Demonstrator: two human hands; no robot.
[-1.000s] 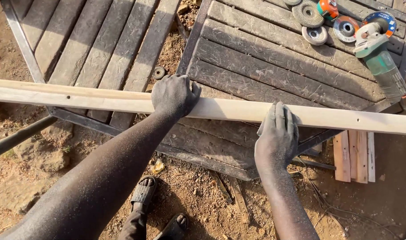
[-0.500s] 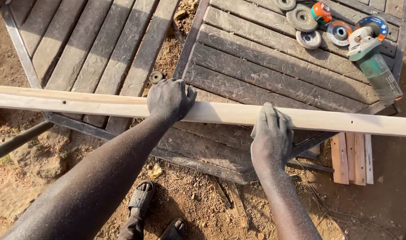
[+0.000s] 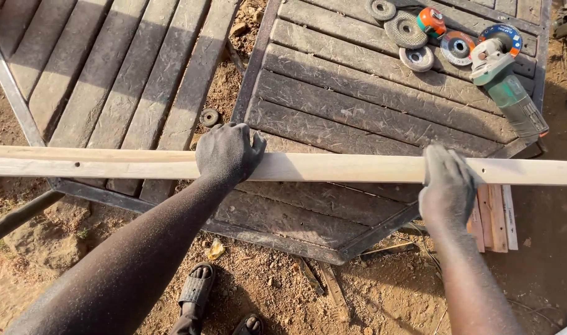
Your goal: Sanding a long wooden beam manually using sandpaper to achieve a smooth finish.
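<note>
A long pale wooden batten runs across the whole view from left to right, above two dark slatted wooden panels. My left hand is closed over the batten near its middle. Farther right, my right hand grips the same batten. Both hands and forearms are dusted with fine powder. The batten has a small hole toward its left end.
A green and white angle grinder lies on the right slatted panel with several grinding discs beside it. The left panel sits on bare dirt. Short wood offcuts lie at right. A sandalled foot is below.
My right hand has slid to the right along the batten, away from the left hand. The view has shifted slightly; the left hand keeps its grip.
</note>
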